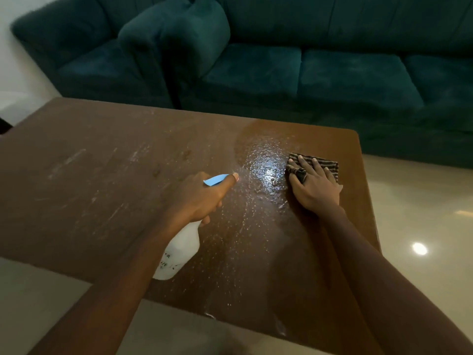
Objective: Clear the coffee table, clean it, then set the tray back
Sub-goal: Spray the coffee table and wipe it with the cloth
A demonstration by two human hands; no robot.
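The brown wooden coffee table (pixel 102 175) fills the middle of the view, its right half wet with spray droplets and a shiny puddle. My left hand (pixel 199 198) grips a white spray bottle (pixel 179 252) with a blue nozzle, held above the table and pointing right toward the wet patch. My right hand (pixel 313 187) lies flat with spread fingers, pressing a dark striped cloth (pixel 325 163) onto the table near its far right corner. No tray is in view.
A dark teal sofa (pixel 332 73) with a cushion (pixel 184 34) runs along the far side of the table. Glossy pale floor tiles (pixel 422 213) show to the right and in front. The table's left half carries dry whitish streaks.
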